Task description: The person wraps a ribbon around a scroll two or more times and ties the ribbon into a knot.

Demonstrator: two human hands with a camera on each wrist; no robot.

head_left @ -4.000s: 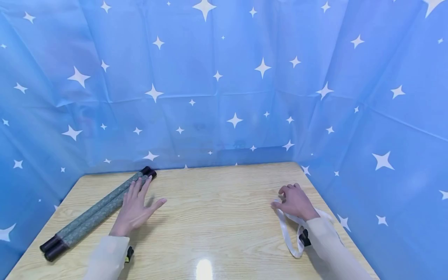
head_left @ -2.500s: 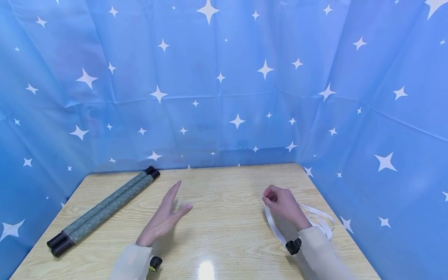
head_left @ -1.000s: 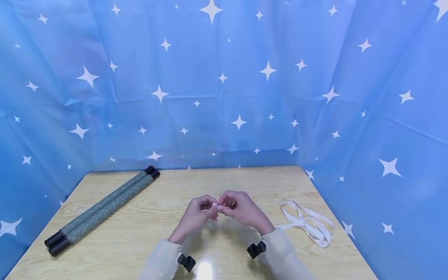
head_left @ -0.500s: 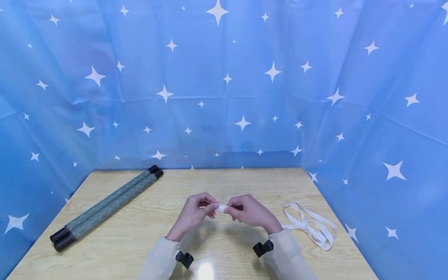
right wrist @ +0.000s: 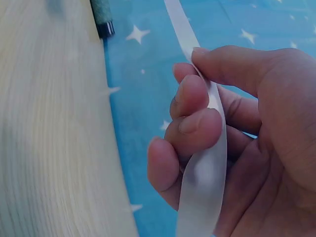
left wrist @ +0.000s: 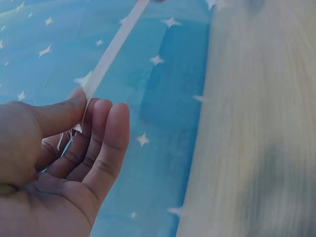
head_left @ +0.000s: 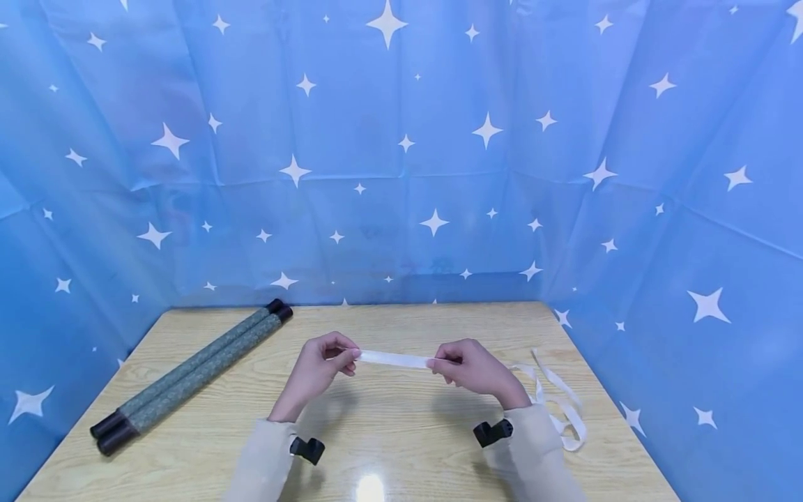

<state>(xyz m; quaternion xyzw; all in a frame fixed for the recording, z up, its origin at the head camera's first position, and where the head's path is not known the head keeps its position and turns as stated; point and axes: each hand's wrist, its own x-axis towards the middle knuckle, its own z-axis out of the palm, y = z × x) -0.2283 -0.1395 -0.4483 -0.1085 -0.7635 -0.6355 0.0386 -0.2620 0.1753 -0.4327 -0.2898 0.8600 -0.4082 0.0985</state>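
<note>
A white ribbon (head_left: 394, 359) stretches nearly straight between both hands above the table. My left hand (head_left: 318, 368) pinches it at its frayed end, thumb against forefinger; loose threads (left wrist: 69, 138) poke out behind the thumb in the left wrist view. My right hand (head_left: 475, 369) pinches the ribbon further along. In the right wrist view the strip (right wrist: 202, 192) runs on past the fingers and down through the palm. The rest of its length lies in loose loops (head_left: 567, 418) on the table beside the right wrist.
Two green patterned rolls with dark end caps (head_left: 194, 373) lie side by side, slanting across the left of the wooden table (head_left: 389, 432). A blue star-printed curtain (head_left: 351, 139) stands behind the table and along both sides.
The right hand carried the ribbon from the right to the middle, where the left hand joined and took its end. The hands have since drawn apart, pulling a longer stretch between them.
</note>
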